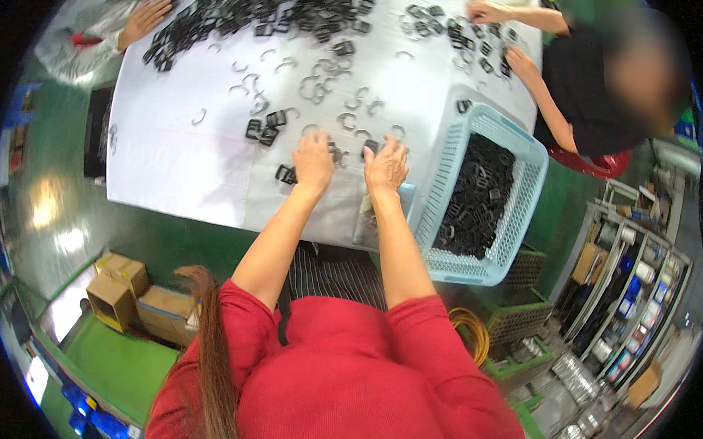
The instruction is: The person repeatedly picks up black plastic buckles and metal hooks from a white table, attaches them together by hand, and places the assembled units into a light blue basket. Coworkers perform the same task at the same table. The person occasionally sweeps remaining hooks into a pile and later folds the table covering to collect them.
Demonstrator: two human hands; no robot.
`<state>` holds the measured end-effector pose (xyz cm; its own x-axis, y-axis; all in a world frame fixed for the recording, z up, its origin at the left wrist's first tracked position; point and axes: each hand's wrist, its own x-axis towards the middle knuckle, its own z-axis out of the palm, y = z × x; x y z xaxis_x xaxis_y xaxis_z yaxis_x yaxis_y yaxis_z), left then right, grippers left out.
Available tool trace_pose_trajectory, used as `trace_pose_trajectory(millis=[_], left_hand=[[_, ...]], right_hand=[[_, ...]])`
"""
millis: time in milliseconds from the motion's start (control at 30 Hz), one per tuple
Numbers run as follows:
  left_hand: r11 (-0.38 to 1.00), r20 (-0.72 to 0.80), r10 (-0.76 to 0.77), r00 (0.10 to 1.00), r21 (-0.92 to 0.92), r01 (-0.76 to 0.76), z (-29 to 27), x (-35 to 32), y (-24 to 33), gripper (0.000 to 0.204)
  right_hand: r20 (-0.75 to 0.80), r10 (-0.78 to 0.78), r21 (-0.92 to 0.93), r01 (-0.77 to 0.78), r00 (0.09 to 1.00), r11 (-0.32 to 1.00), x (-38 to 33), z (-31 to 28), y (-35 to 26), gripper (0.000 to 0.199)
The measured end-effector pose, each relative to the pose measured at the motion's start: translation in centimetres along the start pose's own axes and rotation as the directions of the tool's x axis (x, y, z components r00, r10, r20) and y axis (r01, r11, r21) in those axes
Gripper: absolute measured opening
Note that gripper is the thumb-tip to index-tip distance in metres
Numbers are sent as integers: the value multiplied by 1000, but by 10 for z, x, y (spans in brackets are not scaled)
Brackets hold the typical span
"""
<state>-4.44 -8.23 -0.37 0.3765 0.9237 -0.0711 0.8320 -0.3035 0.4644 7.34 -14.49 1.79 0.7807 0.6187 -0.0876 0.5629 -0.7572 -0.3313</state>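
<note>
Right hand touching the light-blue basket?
Apart: the head view plainly shows white tabletop between the right hand and the light-blue basket.

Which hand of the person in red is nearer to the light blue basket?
Right. The right hand is left of the basket, apart from it; the left hand is farther left.

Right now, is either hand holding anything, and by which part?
Can't tell. Right hand is at a black piece, left hand by small parts; any grip is unclear.

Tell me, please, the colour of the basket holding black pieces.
The basket is light blue, shown in the head view.
</note>
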Motion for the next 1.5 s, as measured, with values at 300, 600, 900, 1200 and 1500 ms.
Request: trace_pose_trajectory(millis=[300, 600, 900, 1200, 1500], left_hand=[[353, 517, 33, 856, -807, 473, -42, 15, -95, 18], [-34, 595, -197, 779, -798, 601, -83, 62, -184, 30], [853, 372, -264, 890, -341, 395, -81, 75, -133, 31], [586, 376, -329, 866, -638, 500, -92, 76, -177, 28], [922, -52, -388, 920, -24, 387, -79, 67, -158, 41]], right_hand=[[584, 30, 598, -455, 811, 660, 33, 34, 28, 29], [475, -472, 501, 212, 743, 839, 42, 67, -128, 27], [528, -276, 309, 121, 803, 943, 52, 70, -102, 38], [602, -312, 428, 33, 735, 903, 39, 62, -84, 23], [429, -373, 52, 390, 823, 919, 23, 72, -188, 41]])
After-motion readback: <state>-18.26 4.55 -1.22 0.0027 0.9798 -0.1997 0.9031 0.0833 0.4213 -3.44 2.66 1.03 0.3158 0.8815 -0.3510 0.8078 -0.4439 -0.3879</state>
